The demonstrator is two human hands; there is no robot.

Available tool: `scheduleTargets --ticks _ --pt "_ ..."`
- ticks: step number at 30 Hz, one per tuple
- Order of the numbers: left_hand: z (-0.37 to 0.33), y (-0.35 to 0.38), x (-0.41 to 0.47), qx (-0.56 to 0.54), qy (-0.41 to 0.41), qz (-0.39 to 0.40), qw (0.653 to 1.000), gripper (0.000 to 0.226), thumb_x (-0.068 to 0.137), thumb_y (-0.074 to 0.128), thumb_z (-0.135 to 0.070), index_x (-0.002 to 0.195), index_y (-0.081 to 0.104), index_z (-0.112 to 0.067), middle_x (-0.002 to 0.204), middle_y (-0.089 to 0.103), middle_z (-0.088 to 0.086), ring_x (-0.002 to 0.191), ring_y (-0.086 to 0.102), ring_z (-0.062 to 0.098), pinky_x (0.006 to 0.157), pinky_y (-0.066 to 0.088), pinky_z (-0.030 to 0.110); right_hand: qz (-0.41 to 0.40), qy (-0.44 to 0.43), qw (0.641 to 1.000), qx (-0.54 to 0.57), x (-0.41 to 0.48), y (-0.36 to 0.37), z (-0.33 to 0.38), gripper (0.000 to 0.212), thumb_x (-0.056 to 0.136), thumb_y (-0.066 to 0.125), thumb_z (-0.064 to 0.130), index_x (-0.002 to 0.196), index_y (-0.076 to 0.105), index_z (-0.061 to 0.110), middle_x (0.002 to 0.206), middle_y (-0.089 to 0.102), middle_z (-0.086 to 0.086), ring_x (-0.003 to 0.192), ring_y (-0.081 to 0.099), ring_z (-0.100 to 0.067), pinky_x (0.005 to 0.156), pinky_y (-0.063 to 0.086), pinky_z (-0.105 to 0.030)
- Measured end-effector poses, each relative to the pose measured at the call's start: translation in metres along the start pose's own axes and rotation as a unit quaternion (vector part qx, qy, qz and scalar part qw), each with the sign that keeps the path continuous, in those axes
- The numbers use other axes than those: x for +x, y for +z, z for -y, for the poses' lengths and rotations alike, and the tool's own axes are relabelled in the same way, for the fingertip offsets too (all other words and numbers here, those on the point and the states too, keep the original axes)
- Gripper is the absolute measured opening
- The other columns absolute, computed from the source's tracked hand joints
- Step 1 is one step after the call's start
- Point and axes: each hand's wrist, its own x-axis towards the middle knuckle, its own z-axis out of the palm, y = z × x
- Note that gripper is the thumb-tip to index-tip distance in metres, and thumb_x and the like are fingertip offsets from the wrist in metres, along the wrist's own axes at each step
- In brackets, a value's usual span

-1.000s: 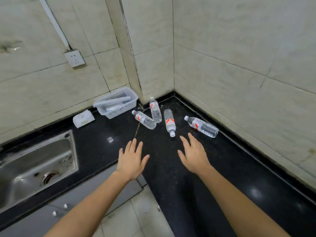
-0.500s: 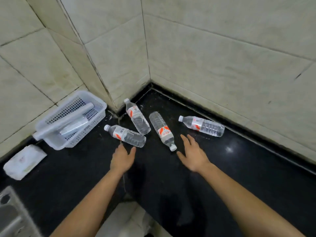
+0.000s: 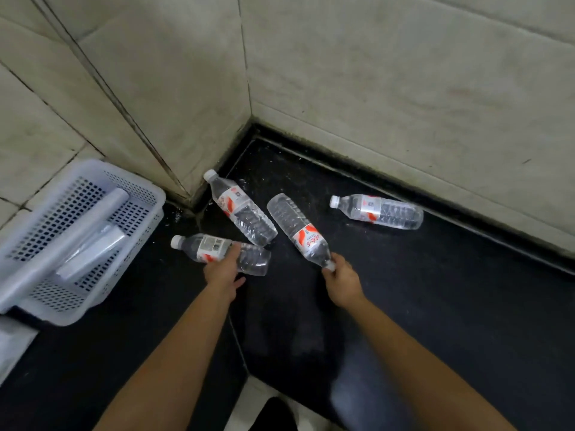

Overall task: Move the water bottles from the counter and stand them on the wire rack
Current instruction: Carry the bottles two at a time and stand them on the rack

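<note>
left hand (image 3: 222, 273) now wrapping near bottle (image 3: 217, 251), was short of it | right hand (image 3: 342, 279) pinching cap of middle bottle (image 3: 298, 230), was open | both bottles flat on counter (image 3: 435, 290)

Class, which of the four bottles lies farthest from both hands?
The bottle beside the right-hand wall, lying alone, cap pointing left; no hand is near it.
</note>
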Motion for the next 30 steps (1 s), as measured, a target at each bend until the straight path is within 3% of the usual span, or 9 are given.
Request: scheduleTargets --ticks 5,8,10,15,20,23,26,28,30 --pt "0.008 -0.005 -0.005 0.007 0.008 -0.010 1.000 0.055 0.084 0.079 -0.031 0.131 0.056 -0.015 0.120 0.067 0.003 0.098 0.063 0.020 0.093 0.053 0.044 -0.008 -0.015 0.999 0.036 -0.013 -0.025 0.002 0.037 0.096 0.063 0.025 0.133 0.059 0.021 0.122 0.068 -0.013 0.111 0.065 -0.031 0.094 0.053 -0.039" --pt "0.023 -0.008 -0.014 0.019 0.028 -0.032 0.999 0.056 0.083 0.080 -0.029 0.131 0.055 -0.012 0.122 0.066 0.009 0.099 0.065 0.022 0.075 0.056 0.037 -0.051 -0.063 0.994 0.072 -0.028 -0.063 0.018 0.032 0.089 0.075 0.018 0.121 0.069 0.019 0.105 0.073 0.000 0.099 0.069 -0.020 0.095 0.055 -0.039" --pt "0.026 -0.007 -0.022 0.040 0.028 -0.028 0.998 0.065 0.081 0.081 -0.034 0.135 0.051 -0.013 0.124 0.064 0.008 0.096 0.063 0.021 0.073 0.056 0.037 -0.075 -0.114 0.989 0.048 -0.037 -0.091 0.036 0.029 0.089 0.076 0.018 0.117 0.072 0.017 0.098 0.069 0.005 0.099 0.066 -0.016 0.096 0.051 -0.033" --pt "0.006 0.002 -0.024 0.025 -0.021 -0.021 0.999 0.087 0.078 0.083 -0.040 0.147 0.040 -0.012 0.140 0.055 0.014 0.124 0.056 0.031 0.096 0.053 0.049 -0.064 -0.231 0.964 -0.114 -0.048 -0.126 0.067 0.035 0.095 0.067 0.023 0.129 0.066 0.016 0.117 0.057 -0.008 0.110 0.057 -0.025 0.096 0.039 -0.027" --pt "0.008 0.012 -0.027 -0.041 -0.012 -0.027 0.999 0.067 0.083 0.080 -0.029 0.138 0.046 -0.014 0.124 0.065 0.008 0.102 0.065 0.024 0.092 0.056 0.046 -0.088 -0.246 0.965 -0.028 -0.043 -0.122 0.063 0.040 0.094 0.069 0.017 0.133 0.062 0.015 0.118 0.056 -0.002 0.111 0.058 -0.026 0.104 0.045 -0.039" --pt "0.028 0.005 -0.037 0.091 0.028 -0.073 0.993 0.078 0.072 0.085 -0.030 0.136 0.045 -0.010 0.127 0.062 0.014 0.103 0.065 0.031 0.087 0.056 0.043 -0.103 -0.241 0.965 -0.009 -0.035 -0.116 0.065 0.045 0.097 0.065 0.025 0.140 0.055 0.013 0.133 0.058 -0.008 0.120 0.056 -0.024 0.105 0.044 -0.035" --pt "0.053 -0.006 -0.046 0.395 0.099 -0.087 0.909 0.094 0.064 0.085 -0.045 0.137 0.038 -0.009 0.136 0.049 0.019 0.119 0.056 0.039 0.096 0.051 0.045 -0.088 -0.266 0.960 -0.011 -0.031 -0.106 0.069 0.043 0.102 0.054 0.035 0.142 0.048 0.019 0.135 0.056 -0.008 0.120 0.055 -0.025 0.101 0.047 -0.044" --pt "0.060 -0.007 -0.051 0.485 0.140 -0.083 0.859 0.097 0.066 0.084 -0.055 0.138 0.036 -0.009 0.138 0.042 0.020 0.124 0.050 0.040 0.098 0.046 0.047 -0.050 -0.271 0.961 0.002 -0.031 -0.098 0.073 0.044 0.104 0.047 0.040 0.145 0.038 0.027 0.139 0.051 -0.008 0.122 0.053 -0.025 0.101 0.046 -0.045" --pt "0.055 -0.002 -0.052 0.510 0.167 -0.087 0.839 0.098 0.072 0.076 -0.065 0.139 0.037 -0.006 0.140 0.042 0.020 0.129 0.047 0.039 0.100 0.044 0.048 -0.029 -0.276 0.961 0.013 -0.030 -0.089 0.079 0.043 0.105 0.045 0.042 0.145 0.032 0.033 0.142 0.047 -0.007 0.123 0.052 -0.025 0.103 0.045 -0.045"
